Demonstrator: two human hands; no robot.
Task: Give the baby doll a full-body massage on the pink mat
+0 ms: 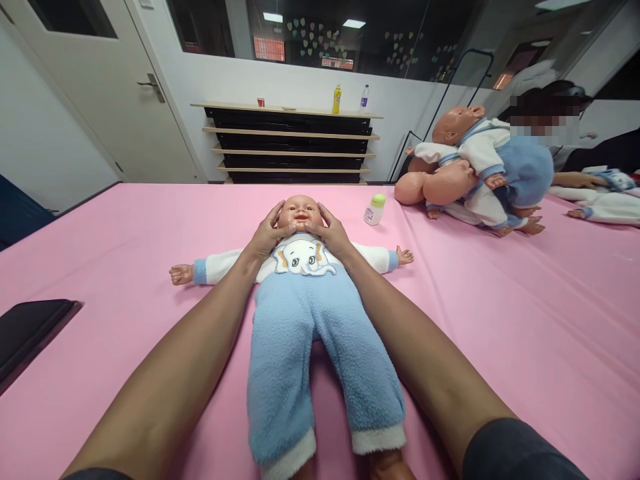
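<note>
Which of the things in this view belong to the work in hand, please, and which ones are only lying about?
In the work:
doll on its back
left hand and right hand, one each side of its head
pink surface beneath

Apparently just lying about:
green-capped bottle
flat black item
heaped dolls
yellow bottle on the shelf top

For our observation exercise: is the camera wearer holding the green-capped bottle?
No, the left hand and right hand cup the doll's head, while the bottle stands apart.
</note>
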